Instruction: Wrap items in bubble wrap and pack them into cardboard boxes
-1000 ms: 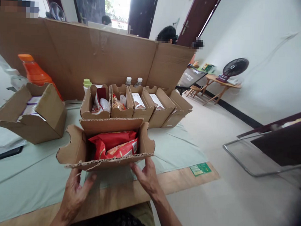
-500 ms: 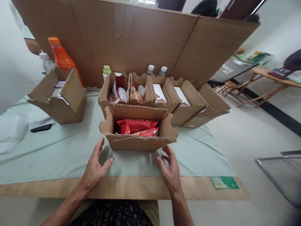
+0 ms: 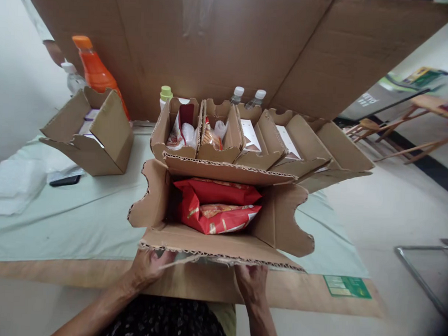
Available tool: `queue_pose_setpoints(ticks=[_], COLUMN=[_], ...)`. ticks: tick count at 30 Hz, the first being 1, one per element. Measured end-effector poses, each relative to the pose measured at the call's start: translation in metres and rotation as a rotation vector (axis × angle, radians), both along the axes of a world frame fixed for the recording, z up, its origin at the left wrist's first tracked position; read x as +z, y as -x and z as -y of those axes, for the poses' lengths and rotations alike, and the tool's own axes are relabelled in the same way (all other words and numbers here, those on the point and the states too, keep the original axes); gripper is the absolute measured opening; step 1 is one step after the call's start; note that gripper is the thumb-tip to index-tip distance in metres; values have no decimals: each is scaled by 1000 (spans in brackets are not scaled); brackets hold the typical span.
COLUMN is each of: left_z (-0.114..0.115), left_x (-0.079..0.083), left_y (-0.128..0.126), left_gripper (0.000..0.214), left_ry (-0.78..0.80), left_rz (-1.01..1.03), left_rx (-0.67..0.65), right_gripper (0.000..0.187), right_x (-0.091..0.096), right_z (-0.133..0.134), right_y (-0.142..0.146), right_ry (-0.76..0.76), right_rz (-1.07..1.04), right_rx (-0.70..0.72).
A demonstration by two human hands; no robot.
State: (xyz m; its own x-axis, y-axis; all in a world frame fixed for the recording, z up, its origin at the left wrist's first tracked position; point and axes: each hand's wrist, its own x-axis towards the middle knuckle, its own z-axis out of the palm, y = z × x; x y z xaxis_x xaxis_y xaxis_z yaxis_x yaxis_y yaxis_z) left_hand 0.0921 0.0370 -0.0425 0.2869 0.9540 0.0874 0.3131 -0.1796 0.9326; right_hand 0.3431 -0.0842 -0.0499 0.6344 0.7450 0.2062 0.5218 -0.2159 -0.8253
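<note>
In front of me is an open cardboard box (image 3: pixel 217 242) with red snack bags (image 3: pixel 227 218) inside. It is close to my body and appears raised off the cloth. My left hand (image 3: pixel 149 269) grips it low at the near left, and its fingertips are hidden by the box. On the right, my right hand (image 3: pixel 252 282) holds the near side, its fingers also partly covered by the box wall. A torn strip of cardboard hangs off the near edge, close to my left hand.
Behind stands a row of open cardboard boxes (image 3: pixel 219 154) holding packets and white cartons. Another box (image 3: pixel 116 144), an orange bottle (image 3: pixel 98 73) and a black phone-like object (image 3: pixel 65 181) are at left. A large cardboard panel (image 3: pixel 228 45) closes off the back.
Both hands have gone from open beside the box to gripping its near side. The box has come up and toward me, showing more of the red bags. The view has tilted down.
</note>
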Motion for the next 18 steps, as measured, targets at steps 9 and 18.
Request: queue_pose_setpoints(ticks=[9,18], left_z=[-17,-24], left_x=[-5,3], left_y=[-10,-40], left_gripper=[72,93], left_ry=[37,34], left_rz=[23,31], left_rx=[-21,-209], right_gripper=[48,58], right_x=[12,5], right_z=[-28,-34], right_y=[4,-19], right_ry=[-19,-112], right_rz=[-185,-295], right_rx=[34,-81])
